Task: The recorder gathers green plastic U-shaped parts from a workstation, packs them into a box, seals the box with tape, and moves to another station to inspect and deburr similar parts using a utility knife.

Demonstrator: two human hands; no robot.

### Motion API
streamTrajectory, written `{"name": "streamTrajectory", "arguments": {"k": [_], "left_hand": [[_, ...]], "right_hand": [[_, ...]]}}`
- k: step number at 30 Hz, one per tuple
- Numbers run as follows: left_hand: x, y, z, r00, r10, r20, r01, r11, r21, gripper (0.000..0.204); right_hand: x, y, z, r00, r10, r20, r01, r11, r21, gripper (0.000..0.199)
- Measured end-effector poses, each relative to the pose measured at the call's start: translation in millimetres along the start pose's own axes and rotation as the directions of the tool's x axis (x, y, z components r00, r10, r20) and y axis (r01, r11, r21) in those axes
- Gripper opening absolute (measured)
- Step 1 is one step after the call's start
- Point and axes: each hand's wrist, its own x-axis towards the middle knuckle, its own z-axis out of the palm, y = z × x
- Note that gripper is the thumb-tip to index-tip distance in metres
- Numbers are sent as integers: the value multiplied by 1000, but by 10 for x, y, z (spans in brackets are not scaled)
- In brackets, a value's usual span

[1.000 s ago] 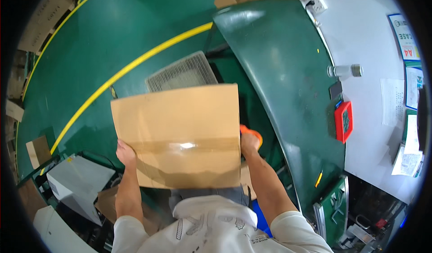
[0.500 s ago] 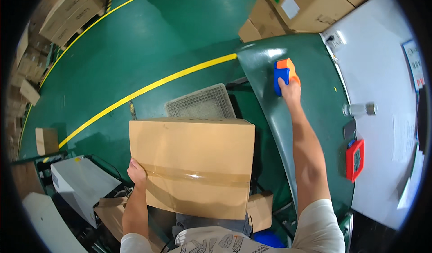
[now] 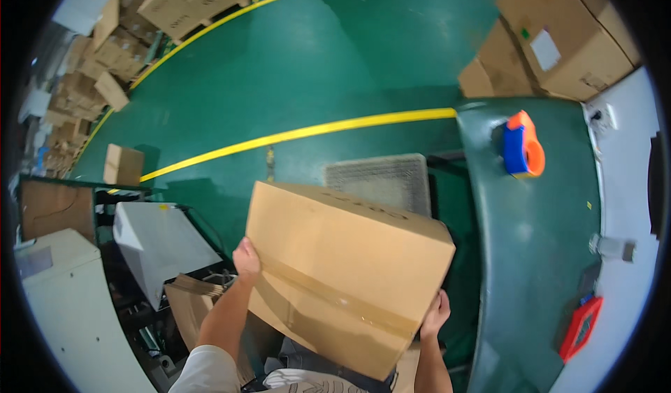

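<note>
Between both hands is a large brown cardboard box [image 3: 356, 253], tilted so its right side sits lower, a strip of clear tape running across its top face. Gripping its left edge is my left hand [image 3: 246, 259], thumb on the top face. My right hand [image 3: 435, 314] is closed at the box's right edge, its fingers partly hidden behind the side. On the green-topped table [image 3: 531, 253] to the right lies a blue and orange tape dispenser [image 3: 523, 147], out of either hand.
A grey plastic crate [image 3: 384, 176] stands beyond the box. White machines [image 3: 164, 243] and folded cardboard [image 3: 187, 302] are at lower left. Along the table's right side are a glass jar [image 3: 612, 247] and a red-framed object [image 3: 581, 329]. Large cartons [image 3: 559, 36] stand behind the table.
My right hand has let go of the tape dispenser, left it on the table and come down to the box's right edge. The box has tilted, and the view has turned left.
</note>
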Motion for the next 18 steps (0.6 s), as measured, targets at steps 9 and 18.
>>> {"name": "streamTrajectory", "arguments": {"k": [9, 18], "left_hand": [[316, -252, -2, 997, 8, 78, 7, 983, -181, 49], [1068, -389, -317, 893, -312, 325, 343, 938, -43, 59]], "right_hand": [[507, 1454, 629, 937, 114, 330, 284, 300, -911, 44], [397, -210, 731, 995, 60, 80, 13, 722, -692, 45]]}}
